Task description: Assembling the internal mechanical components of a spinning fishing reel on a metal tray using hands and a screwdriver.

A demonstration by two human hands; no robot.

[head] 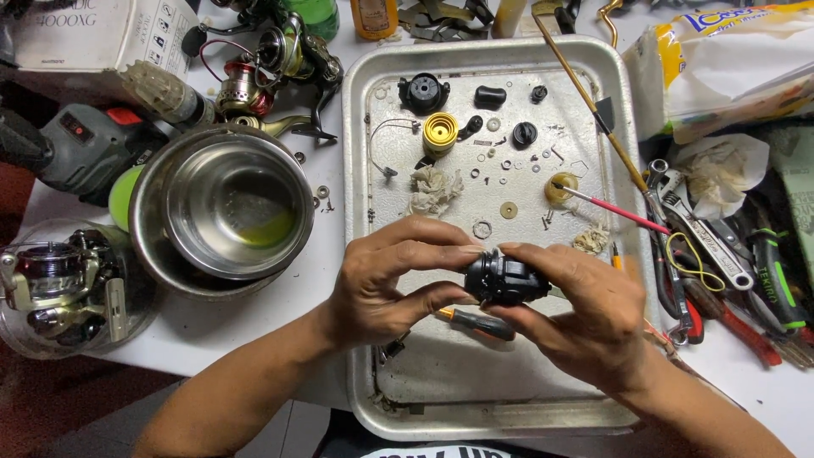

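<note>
Over the metal tray (373,127), my left hand (386,280) and right hand (585,309) both clamp the black reel part (502,278), each grip steadying one end. Loose washers stay inside the tray rim; screwdriver (476,322) lies beneath.

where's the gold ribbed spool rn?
In the head view, the gold ribbed spool lies in the upper left part of the metal tray, just below the black round cap, above a crumpled tissue wad.

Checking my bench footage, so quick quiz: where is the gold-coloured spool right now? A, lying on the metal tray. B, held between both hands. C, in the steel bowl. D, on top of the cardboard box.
A: the gold spool lies on the metal tray, while both hands hold a black reel part.
</note>
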